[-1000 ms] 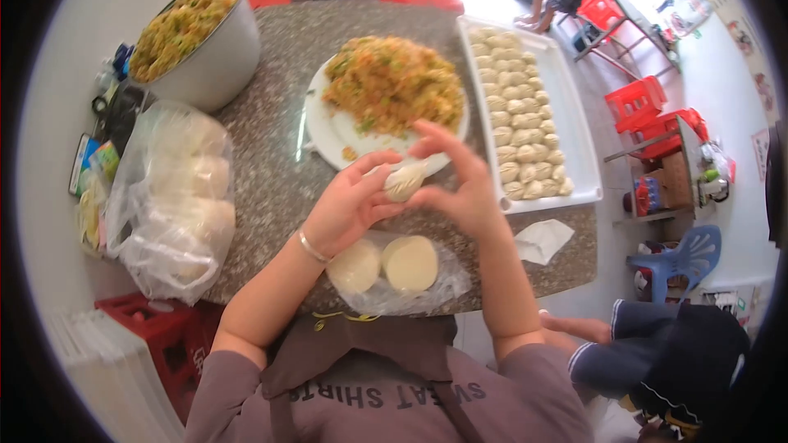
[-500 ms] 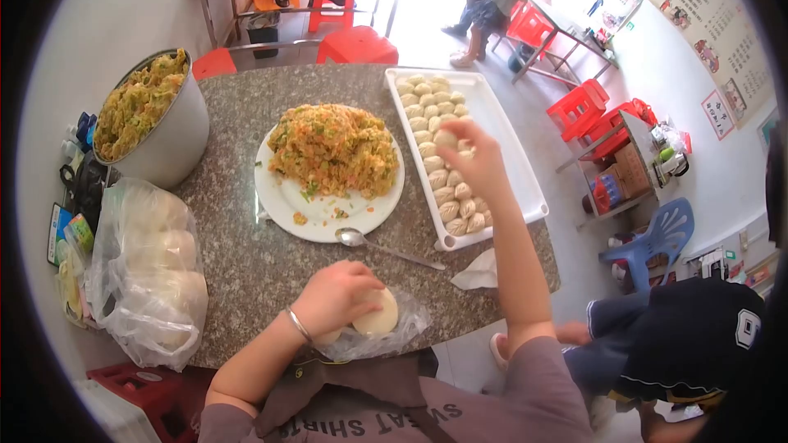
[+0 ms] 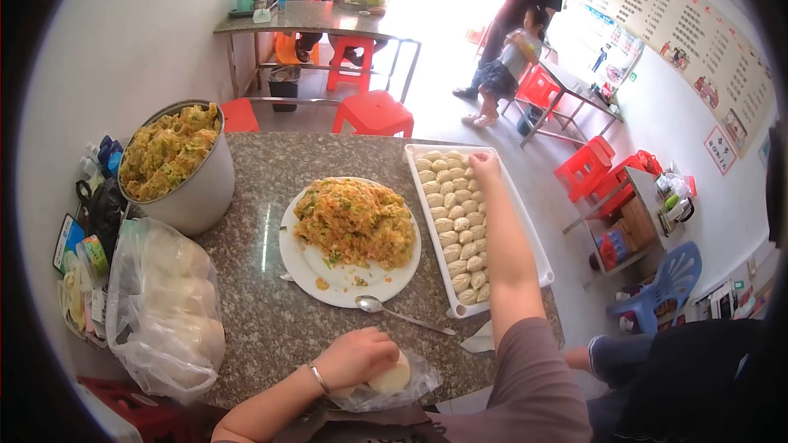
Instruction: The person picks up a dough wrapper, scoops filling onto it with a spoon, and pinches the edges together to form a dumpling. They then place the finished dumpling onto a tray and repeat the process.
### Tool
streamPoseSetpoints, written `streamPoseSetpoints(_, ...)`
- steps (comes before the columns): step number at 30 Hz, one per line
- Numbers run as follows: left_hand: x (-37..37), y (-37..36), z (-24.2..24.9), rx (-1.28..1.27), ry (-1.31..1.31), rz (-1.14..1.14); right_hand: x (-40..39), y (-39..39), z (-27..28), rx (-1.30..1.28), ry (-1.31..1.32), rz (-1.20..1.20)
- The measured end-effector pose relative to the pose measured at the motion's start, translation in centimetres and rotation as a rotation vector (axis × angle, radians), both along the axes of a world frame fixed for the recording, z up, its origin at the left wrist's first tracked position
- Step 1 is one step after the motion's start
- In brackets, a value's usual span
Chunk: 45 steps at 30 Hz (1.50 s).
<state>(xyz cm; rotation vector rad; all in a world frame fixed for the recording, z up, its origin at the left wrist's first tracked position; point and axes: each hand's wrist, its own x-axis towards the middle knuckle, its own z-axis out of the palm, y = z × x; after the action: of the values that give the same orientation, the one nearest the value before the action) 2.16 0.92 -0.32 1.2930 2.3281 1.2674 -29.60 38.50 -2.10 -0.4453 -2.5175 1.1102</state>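
White tray [image 3: 461, 309] of dumplings [image 3: 465, 237] | right fingers [image 3: 478, 162] bunched at far end | left fingers [image 3: 384, 350] curled over wrapper [image 3: 392, 373] (both grips unclear)

The one head-worn camera looks forward and down from above the near side of the granite-topped table [image 3: 254, 344], with the left hand [image 3: 361, 358] close below it and the right hand [image 3: 485, 167] farther out; its wide, dark-rimmed view reaches the wall menu [image 3: 677, 37].

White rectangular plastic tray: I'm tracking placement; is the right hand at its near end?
No, the right hand is at the far end of the tray.
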Motion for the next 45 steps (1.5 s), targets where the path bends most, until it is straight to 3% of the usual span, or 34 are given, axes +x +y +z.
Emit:
streamPoseSetpoints(4, -0.1, -0.2, 0.6, 0.099, -0.117, -0.081, 1.3, -0.2, 1.0, -0.083, 0.009, 0.042)
streamPoseSetpoints(6, 0.2, -0.3, 1.3, 0.174, -0.505, -0.142, 1.9, 0.5, 1.3, -0.182, -0.021, 0.085)
streamPoseSetpoints(7, 0.1, -0.4, 1.5, 0.171, -0.514, -0.146, 1.8, 1.1, 1.3, -0.21, 0.042, 0.133)
streamPoseSetpoints(10, 0.0, -0.6, 1.9, 0.229, -0.597, -0.101, 5.9, -1.4, 4.5, -0.242, 0.086, 0.2)
streamPoseSetpoints(12, -0.2, -0.9, 1.5, 0.259, -0.729, 0.004, 10.5, -4.2, 6.3, -0.236, 0.233, 0.382)
streamPoseSetpoints(14, -0.4, -0.9, 0.4, 0.454, -0.88, 0.069, 17.1, -7.7, 8.6, -0.204, -0.01, 0.496)
streamPoseSetpoints(18, -0.9, -1.8, 3.2, 0.752, -1.18, 0.275, 28.8, -13.5, 8.9, 0.033, -0.228, 0.803)
streamPoseSetpoints(20, -1.4, -2.2, 3.0, 0.974, -1.18, 0.344, 31.8, -14.8, 7.2, 0.322, -0.053, 0.855)
streamPoseSetpoints(27, -2.0, -5.8, 4.2, 1.293, -1.042, 0.44, 32.7, -16.6, 2.5, 0.479, 0.064, 0.755)
streamPoseSetpoints(30, -0.4, -7.2, 4.4, 1.29, -0.992, 0.535, 32.3, -17.0, 1.6, 0.527, 0.119, 0.741)
streamPoseSetpoints(33, 1.2, -8.7, 2.9, 1.231, -1.026, 0.638, 31.6, -17.3, 1.9, 0.316, 0.135, 0.803)
streamPoseSetpoints(36, 1.9, -8.9, 0.7, 1.307, -1.099, 0.502, 29.7, -19.0, 3.5, 0.255, 0.182, 0.766)
streamPoseSetpoints(39, 2.2, -7.5, 0.7, 1.27, -1.164, 0.562, 27.1, -20.7, 3.7, 0.41, 0.218, 0.675)
streamPoseSetpoints(41, 2.4, -7.2, 0.9, 1.263, -1.171, 0.563, 26.2, -21.1, 2.0, 0.682, -0.021, 0.702)
streamPoseSetpoints(45, 2.7, -8.2, 0.5, 1.154, -1.109, 0.58, 26.9, -20.6, 4.2, 0.796, -0.154, 0.759)
